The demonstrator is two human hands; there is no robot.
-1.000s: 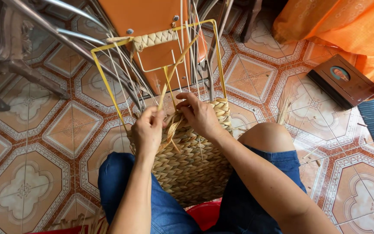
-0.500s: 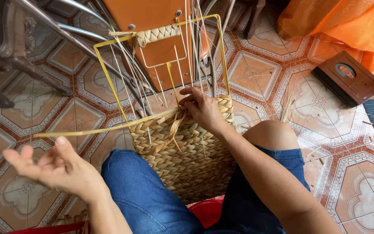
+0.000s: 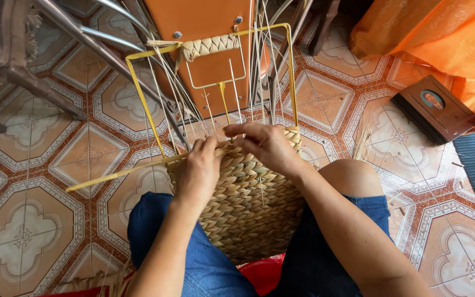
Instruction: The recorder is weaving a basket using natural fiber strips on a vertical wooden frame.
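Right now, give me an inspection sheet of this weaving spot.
Surface: patterned floor tiles, brown and cream; the person sits with knees apart.
Job's things: half-woven straw basket between the knees, on a yellow wire frame with thin upright wires; a long straw strand runs out to the left.
Clutter: loose straw bits on the tiles.
Hands: left hand grips the strand at the basket rim; right hand pinches the weave on the rim.
Cables: nothing seen.
Surroundings: orange board, metal chair legs, orange cloth, dark framed picture lying flat.
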